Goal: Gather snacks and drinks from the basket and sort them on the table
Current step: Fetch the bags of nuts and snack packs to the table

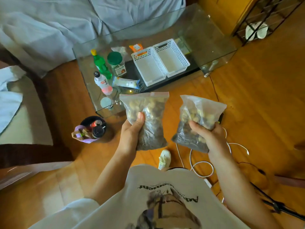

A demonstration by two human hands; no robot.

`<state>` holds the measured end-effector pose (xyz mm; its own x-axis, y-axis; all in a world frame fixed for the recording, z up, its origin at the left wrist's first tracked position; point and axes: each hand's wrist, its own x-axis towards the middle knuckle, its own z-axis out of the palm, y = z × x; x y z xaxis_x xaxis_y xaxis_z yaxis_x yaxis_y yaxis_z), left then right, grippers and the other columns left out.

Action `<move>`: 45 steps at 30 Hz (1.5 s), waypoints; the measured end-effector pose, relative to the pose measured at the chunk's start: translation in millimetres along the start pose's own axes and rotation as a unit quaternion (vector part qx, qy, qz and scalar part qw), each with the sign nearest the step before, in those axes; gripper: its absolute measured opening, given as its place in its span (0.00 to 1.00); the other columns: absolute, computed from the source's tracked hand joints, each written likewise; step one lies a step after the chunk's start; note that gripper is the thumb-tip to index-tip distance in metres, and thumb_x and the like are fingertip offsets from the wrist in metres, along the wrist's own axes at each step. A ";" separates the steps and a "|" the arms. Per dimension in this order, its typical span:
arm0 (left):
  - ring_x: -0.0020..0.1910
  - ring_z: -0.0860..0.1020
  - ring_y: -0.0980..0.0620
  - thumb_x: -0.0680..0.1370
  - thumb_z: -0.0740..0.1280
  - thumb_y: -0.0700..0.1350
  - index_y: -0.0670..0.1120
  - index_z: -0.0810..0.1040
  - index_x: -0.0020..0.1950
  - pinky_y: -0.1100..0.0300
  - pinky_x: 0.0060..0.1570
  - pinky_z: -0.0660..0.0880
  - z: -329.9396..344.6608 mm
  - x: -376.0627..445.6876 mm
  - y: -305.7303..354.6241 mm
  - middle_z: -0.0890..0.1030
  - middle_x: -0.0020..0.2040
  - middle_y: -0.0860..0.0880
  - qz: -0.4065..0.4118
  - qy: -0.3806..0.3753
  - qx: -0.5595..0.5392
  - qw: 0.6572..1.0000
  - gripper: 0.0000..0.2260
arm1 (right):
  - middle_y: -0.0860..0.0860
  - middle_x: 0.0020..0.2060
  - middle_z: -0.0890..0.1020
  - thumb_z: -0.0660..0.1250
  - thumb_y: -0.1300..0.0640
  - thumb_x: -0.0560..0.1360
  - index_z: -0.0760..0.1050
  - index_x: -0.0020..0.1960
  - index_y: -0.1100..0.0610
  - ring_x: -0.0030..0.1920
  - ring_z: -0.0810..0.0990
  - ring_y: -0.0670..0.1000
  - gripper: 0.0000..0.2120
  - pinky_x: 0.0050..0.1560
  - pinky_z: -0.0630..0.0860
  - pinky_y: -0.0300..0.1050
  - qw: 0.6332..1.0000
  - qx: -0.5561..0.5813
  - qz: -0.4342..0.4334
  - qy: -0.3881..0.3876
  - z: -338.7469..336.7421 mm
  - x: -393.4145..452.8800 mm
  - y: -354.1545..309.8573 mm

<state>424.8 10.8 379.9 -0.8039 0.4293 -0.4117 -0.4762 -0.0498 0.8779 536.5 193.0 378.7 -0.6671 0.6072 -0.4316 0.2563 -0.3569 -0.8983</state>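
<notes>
On the glass tabletop (206,27), a green plastic bottle with a yellow cap (101,63), a white-and-pink bottle with a black cap (102,83) and a green-lidded clear jar (116,63) stood near the left edge, with a blue-and-white snack packet (125,82) at the near edge and two white perforated plastic baskets (160,60) side by side toward the middle. In front of the table, over the wooden floor (264,96), the left hand (132,131) gripped a clear zip bag of brown nuts (146,118) with thumb curled over its front. Just to its right, apart from it, the right hand (207,135) clutched a second clear bag of nuts (197,119), fingers wrapped round its lower part.
</notes>
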 end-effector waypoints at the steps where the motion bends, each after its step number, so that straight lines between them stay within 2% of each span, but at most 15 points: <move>1: 0.42 0.84 0.52 0.73 0.64 0.53 0.52 0.83 0.46 0.60 0.40 0.80 12.7 12.1 3.8 0.85 0.41 0.50 -0.003 0.001 -0.003 1.000 0.10 | 0.47 0.46 0.86 0.76 0.53 0.58 0.80 0.50 0.47 0.50 0.84 0.51 0.21 0.52 0.79 0.51 1.000 -0.001 -0.001 0.000 -5.3 14.0 -8.9; 5: 0.42 0.84 0.52 0.74 0.65 0.52 0.50 0.80 0.49 0.60 0.40 0.80 42.6 51.9 16.4 0.86 0.41 0.50 -0.004 0.020 -0.029 0.999 0.10 | 0.47 0.48 0.85 0.76 0.53 0.58 0.80 0.51 0.47 0.52 0.83 0.52 0.21 0.54 0.78 0.53 1.000 -0.008 0.007 -0.009 -16.6 62.8 -33.6; 11: 0.41 0.84 0.55 0.71 0.64 0.53 0.49 0.78 0.51 0.62 0.39 0.80 53.4 117.4 34.2 0.85 0.40 0.53 0.008 0.059 -0.056 0.997 0.12 | 0.48 0.46 0.86 0.76 0.52 0.57 0.79 0.52 0.50 0.50 0.84 0.52 0.24 0.50 0.79 0.50 0.999 -0.014 0.035 -0.017 -12.1 135.8 -57.0; 16: 0.42 0.84 0.54 0.72 0.65 0.53 0.49 0.80 0.50 0.60 0.40 0.80 64.0 191.2 54.5 0.86 0.41 0.52 0.010 0.071 -0.068 0.995 0.11 | 0.43 0.42 0.86 0.75 0.59 0.64 0.79 0.49 0.48 0.46 0.84 0.46 0.16 0.39 0.80 0.37 0.999 -0.024 0.018 -0.037 5.4 211.5 -86.6; 19: 0.43 0.84 0.53 0.75 0.65 0.53 0.47 0.79 0.53 0.61 0.39 0.80 72.9 241.6 71.6 0.86 0.42 0.51 0.011 0.073 -0.066 0.995 0.12 | 0.43 0.42 0.86 0.75 0.57 0.62 0.80 0.46 0.45 0.47 0.84 0.47 0.14 0.44 0.81 0.40 0.998 -0.041 0.005 -0.043 18.7 258.7 -113.6; 22: 0.46 0.84 0.51 0.74 0.64 0.53 0.46 0.78 0.56 0.59 0.41 0.80 81.5 291.7 95.5 0.86 0.45 0.50 0.007 0.077 -0.071 0.995 0.15 | 0.48 0.47 0.85 0.75 0.58 0.64 0.78 0.50 0.49 0.51 0.83 0.52 0.16 0.50 0.80 0.48 0.998 -0.044 0.002 -0.041 31.9 304.8 -144.3; 27: 0.46 0.84 0.52 0.76 0.63 0.51 0.48 0.79 0.53 0.61 0.41 0.80 87.6 366.0 137.2 0.86 0.44 0.51 0.021 0.077 -0.073 0.994 0.10 | 0.44 0.44 0.85 0.75 0.53 0.59 0.78 0.50 0.47 0.48 0.84 0.49 0.20 0.46 0.82 0.44 0.999 -0.039 0.000 -0.037 52.1 369.4 -185.6; 29: 0.45 0.84 0.53 0.76 0.64 0.51 0.47 0.79 0.53 0.62 0.40 0.79 88.7 389.6 148.1 0.86 0.43 0.51 0.025 0.078 -0.069 0.994 0.10 | 0.46 0.45 0.85 0.75 0.56 0.61 0.77 0.50 0.47 0.49 0.84 0.51 0.19 0.47 0.82 0.46 0.999 -0.043 0.008 -0.032 58.8 390.2 -193.8; 32: 0.43 0.84 0.53 0.73 0.65 0.54 0.47 0.78 0.52 0.63 0.39 0.79 89.5 416.9 154.1 0.86 0.42 0.51 0.024 0.091 -0.071 0.993 0.14 | 0.54 0.51 0.83 0.73 0.61 0.66 0.77 0.53 0.51 0.52 0.82 0.56 0.18 0.53 0.79 0.54 0.998 -0.043 0.034 -0.022 66.6 420.6 -198.1; 37: 0.43 0.85 0.53 0.75 0.65 0.51 0.47 0.79 0.52 0.63 0.38 0.79 86.1 454.1 149.7 0.86 0.42 0.51 0.010 0.147 -0.099 0.984 0.10 | 0.56 0.53 0.82 0.74 0.62 0.66 0.76 0.58 0.56 0.52 0.82 0.57 0.22 0.52 0.79 0.54 0.995 -0.066 0.075 -0.023 80.4 485.4 -197.7; 40: 0.42 0.85 0.53 0.74 0.66 0.52 0.49 0.80 0.50 0.62 0.37 0.80 83.8 484.6 149.1 0.86 0.42 0.51 -0.003 0.194 -0.113 0.974 0.10 | 0.55 0.52 0.83 0.76 0.58 0.64 0.77 0.56 0.54 0.52 0.82 0.56 0.21 0.50 0.80 0.52 0.992 -0.091 0.083 -0.038 89.0 532.4 -199.0; 43: 0.44 0.85 0.52 0.72 0.67 0.55 0.50 0.80 0.51 0.58 0.39 0.81 85.6 524.9 145.5 0.86 0.44 0.50 -0.033 0.235 -0.116 0.964 0.13 | 0.52 0.52 0.83 0.76 0.56 0.63 0.77 0.54 0.50 0.53 0.82 0.55 0.21 0.54 0.78 0.54 0.988 -0.108 0.099 -0.048 98.7 585.7 -198.3; 45: 0.46 0.84 0.49 0.72 0.68 0.57 0.48 0.78 0.55 0.54 0.43 0.81 90.2 559.0 137.3 0.85 0.46 0.48 -0.065 0.258 -0.123 0.956 0.17 | 0.49 0.50 0.84 0.77 0.54 0.64 0.76 0.56 0.51 0.52 0.82 0.52 0.22 0.52 0.79 0.51 0.984 -0.136 0.096 -0.056 108.0 627.1 -195.5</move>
<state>-57.8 325.3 292.3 -0.7714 -0.0523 -0.6342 -0.6018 -0.2639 0.7538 -7.4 566.9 292.6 -0.6568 0.4602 -0.5973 0.5530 -0.2446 -0.7965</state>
